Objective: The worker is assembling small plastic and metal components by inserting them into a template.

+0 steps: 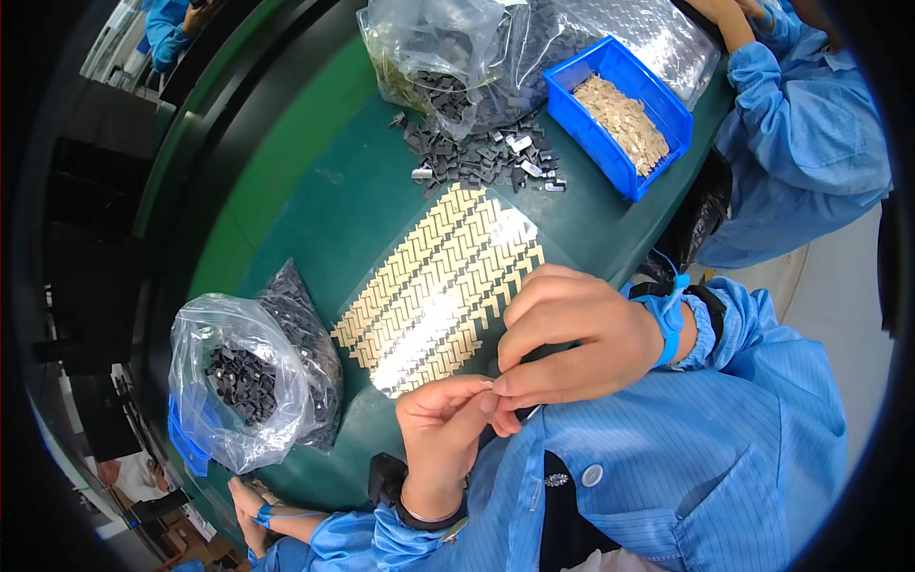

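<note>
My left hand [443, 429] and my right hand [581, 334] meet at the near edge of the table, fingertips pinched together. Whatever small piece lies between them is mostly hidden by the fingers. Just beyond them a clear sheet [519, 224] lies flat, covered with rows of small cream-coloured strips [400, 291] in a slanted pattern. Part of the sheet shines with glare. My right hand hovers over its right edge. Past the sheet's far end spreads a loose pile of small black plastic parts [477, 157], some with shiny metal faces.
A blue bin [620, 181] of small tan pieces [624, 119] stands at the far right. Behind the pile sits a large clear bag [429, 38] of black parts. Another open bag [243, 381] of black parts stands at left. Co-workers in blue [801, 133] sit nearby.
</note>
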`<state>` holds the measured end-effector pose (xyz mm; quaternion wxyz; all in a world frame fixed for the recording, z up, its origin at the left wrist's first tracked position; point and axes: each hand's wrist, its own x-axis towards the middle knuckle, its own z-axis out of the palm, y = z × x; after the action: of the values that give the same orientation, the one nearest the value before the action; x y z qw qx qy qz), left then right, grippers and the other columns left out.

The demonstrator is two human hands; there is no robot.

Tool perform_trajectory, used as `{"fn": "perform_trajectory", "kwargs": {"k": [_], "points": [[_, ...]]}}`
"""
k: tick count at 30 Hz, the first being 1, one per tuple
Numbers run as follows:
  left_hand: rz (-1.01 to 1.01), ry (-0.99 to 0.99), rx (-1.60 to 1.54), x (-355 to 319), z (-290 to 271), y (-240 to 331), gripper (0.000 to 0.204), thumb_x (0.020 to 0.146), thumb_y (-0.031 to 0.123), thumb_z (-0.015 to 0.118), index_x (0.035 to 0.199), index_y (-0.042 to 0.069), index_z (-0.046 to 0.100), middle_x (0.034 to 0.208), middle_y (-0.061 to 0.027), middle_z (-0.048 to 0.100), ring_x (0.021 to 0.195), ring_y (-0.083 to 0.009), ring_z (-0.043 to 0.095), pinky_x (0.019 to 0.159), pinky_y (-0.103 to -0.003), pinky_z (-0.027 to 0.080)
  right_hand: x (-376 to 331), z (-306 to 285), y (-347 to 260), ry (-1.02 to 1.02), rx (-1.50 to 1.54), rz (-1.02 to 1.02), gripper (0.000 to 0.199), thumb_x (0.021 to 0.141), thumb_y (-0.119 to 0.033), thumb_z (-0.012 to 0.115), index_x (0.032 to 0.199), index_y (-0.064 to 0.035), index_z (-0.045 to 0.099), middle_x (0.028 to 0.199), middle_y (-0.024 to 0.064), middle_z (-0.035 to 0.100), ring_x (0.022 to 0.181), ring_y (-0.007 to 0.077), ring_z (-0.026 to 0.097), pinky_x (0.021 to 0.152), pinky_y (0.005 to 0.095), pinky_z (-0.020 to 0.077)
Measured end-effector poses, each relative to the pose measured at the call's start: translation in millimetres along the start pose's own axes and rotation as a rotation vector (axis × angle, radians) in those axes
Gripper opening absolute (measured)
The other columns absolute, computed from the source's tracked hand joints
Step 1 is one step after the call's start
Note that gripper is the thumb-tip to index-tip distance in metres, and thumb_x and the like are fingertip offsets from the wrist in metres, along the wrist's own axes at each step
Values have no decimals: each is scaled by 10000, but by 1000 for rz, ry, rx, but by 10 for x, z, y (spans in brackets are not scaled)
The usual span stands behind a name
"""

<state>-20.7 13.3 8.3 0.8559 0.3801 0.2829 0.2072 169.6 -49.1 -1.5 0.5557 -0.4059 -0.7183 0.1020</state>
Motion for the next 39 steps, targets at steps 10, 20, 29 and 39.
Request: {"fn": "perform_trajectory", "kwargs": {"k": [10,20,29,39], "points": [[231,152,575,-56,140,-8,101,805,-85,575,894,-82,621,767,-137,641,671,-167,638,606,-247,521,-7,74,-6,-61,-63,98,98,760,-150,618,753,-78,552,811,23,515,730,199,497,656,320,371],[165,81,528,-28,103,-21,80,810,-77,574,879,-95,612,819,-141,640,685,-162,640,627,-244,527,-45,77,-14,-66,-27,161,108,743,-131,600,715,-74,513,777,20,496,710,200,488,647,319,363],[166,174,336,-34,122,-36,102,823,12,600,859,-83,614,750,-169,641,586,-192,622,565,-281,529,34,-38,14,64,148,443,80,823,-103,569,795,-30,554,773,81,539,697,259,538,616,333,428],[323,274,364,-25,142,-109,105,827,16,593,877,-75,609,731,-185,638,536,-210,608,505,-290,524,-3,32,-85,-95,613,811,133,810,-104,623,876,10,637,686,53,622,623,74,563,563,230,453]]}}
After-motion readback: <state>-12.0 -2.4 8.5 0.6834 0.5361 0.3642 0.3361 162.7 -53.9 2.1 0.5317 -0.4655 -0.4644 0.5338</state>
